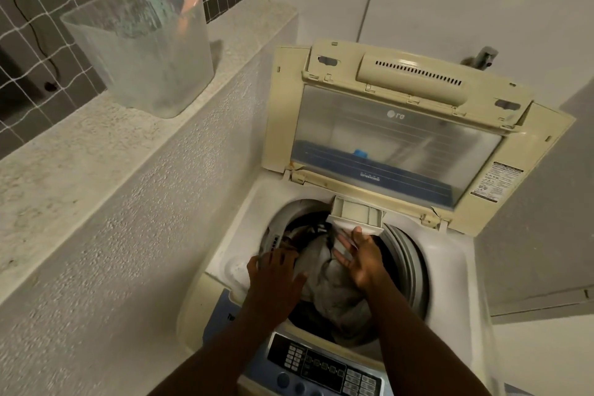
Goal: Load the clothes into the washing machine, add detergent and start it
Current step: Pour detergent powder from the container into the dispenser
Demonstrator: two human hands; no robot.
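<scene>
A top-loading washing machine (pixel 456 254) stands below me with its lid (pixel 395 138) folded up against the wall. Grey and dark clothes (pixel 334 286) fill the drum. My left hand (pixel 273 280) rests on the drum's left rim, palm down, fingers curled over the edge by the clothes. My right hand (pixel 360 257) reaches under the pulled-out white detergent drawer (pixel 356 219) at the drum's far rim, fingers spread and touching its underside. The control panel (pixel 324 366) with buttons and knobs lies at the near edge.
A translucent plastic tub (pixel 144 51) with a pink scoop (pixel 189 6) and pale powder stands on the rough concrete ledge (pixel 106 145) to the left. Netting covers the opening behind it. A tap (pixel 483 56) sticks out of the wall behind the lid.
</scene>
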